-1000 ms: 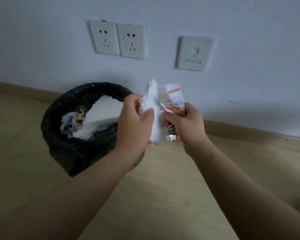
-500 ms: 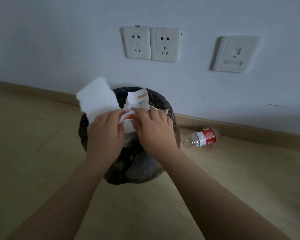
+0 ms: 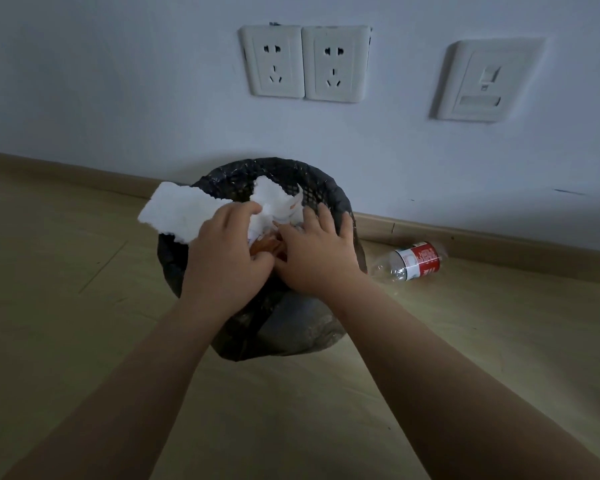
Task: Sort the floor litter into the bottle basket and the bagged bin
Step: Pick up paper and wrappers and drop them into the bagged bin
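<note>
1. Pale wood-look floor [image 3: 66, 306]: wide bare room left of the bin and in front of it, also between the two forearms; far edge closed by a low skirting board [image 3: 499, 242].
2. Grey-white wall [image 3: 118, 81] straight behind, carrying a double socket [image 3: 305, 64] and, to its right, one more white plate [image 3: 482, 81], both well above the bin.
3. Bagged bin [image 3: 326, 188], black mesh with a black bag folded over the rim, standing on the floor near the skirting board; far rim free, near rim hidden under the hands.
4. Left hand [image 3: 222, 258] over the left part of the bin mouth, fingers curled down on a white foam slab [image 3: 177, 213], holding it.
5. Right hand [image 3: 316, 258] close against the left one, palm down, fingers straight and spread, pressing on the litter inside; fingertips reaching toward the right rim.
6. The white foam slab tilted, torn edge sticking out past the left rim, partly over the floor. Second white torn piece [image 3: 271, 199] standing up between the hands, within the mouth.
7. Clear bottle [image 3: 413, 261] with red-and-white label, lying on its side on the floor just right of the bin, apart from both hands, near the skirting board.
8. Small orange wrapper [image 3: 262, 245], crumpled, seen only in the gap between the hands.
</note>
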